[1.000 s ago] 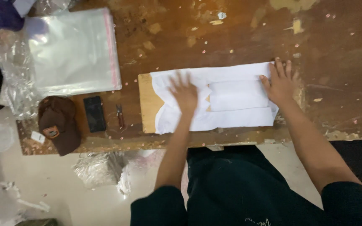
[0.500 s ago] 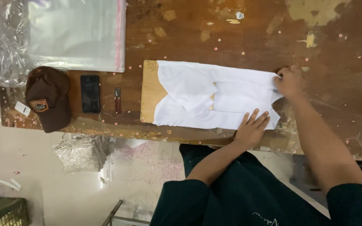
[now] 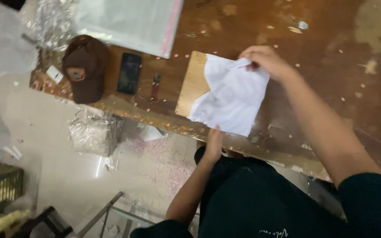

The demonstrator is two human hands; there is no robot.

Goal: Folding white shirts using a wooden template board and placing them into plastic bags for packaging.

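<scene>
Half a second ago the white folded cloth garment [image 3: 231, 98] lay spread long across the pale wooden board [image 3: 192, 82]; now it is gathered shorter, one end lifted. One garment, one board, two hands. The left hand [image 3: 214, 143], at 6 o'clock under the cloth's near edge — finger state I cannot tell. Farther, at 1 o'clock, the right hand [image 3: 266, 61] pinches the top corner, wrist bent, fingers clamped on fabric. At 9 o'clock: one brown cap [image 3: 84, 67], one black phone [image 3: 129, 73].
</scene>
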